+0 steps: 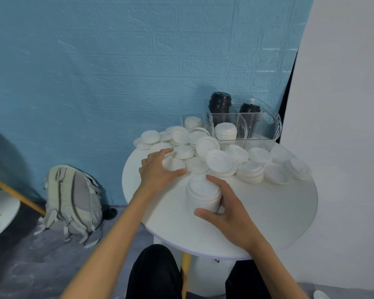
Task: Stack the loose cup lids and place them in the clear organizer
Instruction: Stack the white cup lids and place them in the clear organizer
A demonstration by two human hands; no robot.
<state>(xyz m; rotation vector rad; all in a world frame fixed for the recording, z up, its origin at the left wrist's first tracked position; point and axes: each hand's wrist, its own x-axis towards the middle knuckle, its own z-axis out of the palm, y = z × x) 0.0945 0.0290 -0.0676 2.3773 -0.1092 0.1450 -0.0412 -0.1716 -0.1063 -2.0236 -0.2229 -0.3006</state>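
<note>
Cupping a short stack of white lids (203, 196), the right hand (229, 214) has thumb on the near side and fingers round the far/right side; the stack stands upright on the round white table (279, 216). Left hand (158, 169) sits just beyond and to the left of it, fingers spread and curled over a single loose lid (174, 164) at the near edge of the pile, thumb touching its near rim; can't tell if it's lifted or only touched.

Loose lids (221, 162) spread in a wide heap past both hands, from the table's far-left edge across to its right edge, some overlapping, some in small stacks. Clear organizer (268, 126) stands beyond the heap, far-right of the right hand, at the back edge by the blue wall (117, 61). Its front compartment holds a white lid stack (225, 131); black lids (220, 103) fill the back ones.

Open room: bare tabletop nearer than the right hand and out to its right, up to the table rim. White panel (343, 126) closes off the right side. Left of the left arm the table drops off to floor, w/ a grey backpack (73, 201) against the wall.
</note>
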